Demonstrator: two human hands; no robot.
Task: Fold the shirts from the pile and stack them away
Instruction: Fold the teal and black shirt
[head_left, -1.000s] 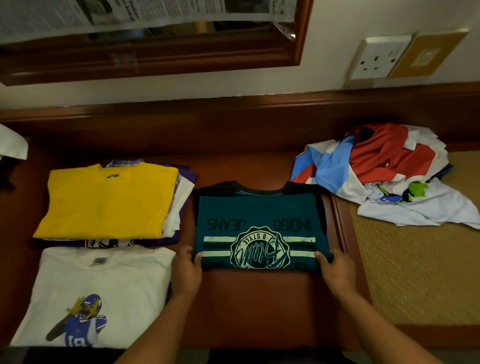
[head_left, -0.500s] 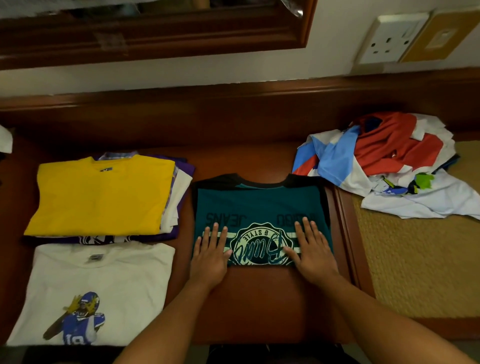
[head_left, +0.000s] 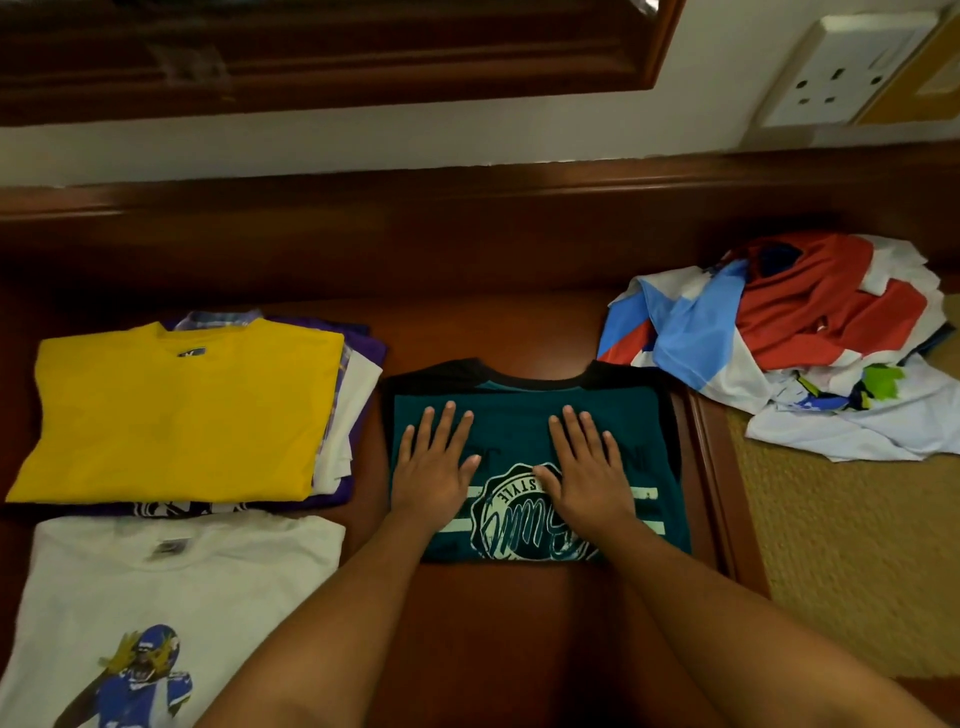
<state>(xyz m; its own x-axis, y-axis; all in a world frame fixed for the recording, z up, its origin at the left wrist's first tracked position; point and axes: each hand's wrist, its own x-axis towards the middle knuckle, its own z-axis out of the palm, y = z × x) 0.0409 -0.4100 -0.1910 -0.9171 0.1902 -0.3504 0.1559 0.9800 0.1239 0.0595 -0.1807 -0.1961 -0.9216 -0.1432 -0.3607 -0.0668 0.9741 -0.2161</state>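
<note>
both hands have slid up the folded teal shirt (head_left: 535, 457) from its near edge toward the collar at 12 o'clock; left hand (head_left: 434, 467) and right hand (head_left: 589, 470) lie flat on it, fingers straight, gripping nothing. the shirt sits mid-table, yellow-topped stack (head_left: 171, 410) at 9 o'clock, unfolded pile (head_left: 810, 338) at 2 o'clock. the hands cover much of the shirt's lettering; the white shirt (head_left: 156, 597) at 7 o'clock is cut off at the frame's edge.
</note>
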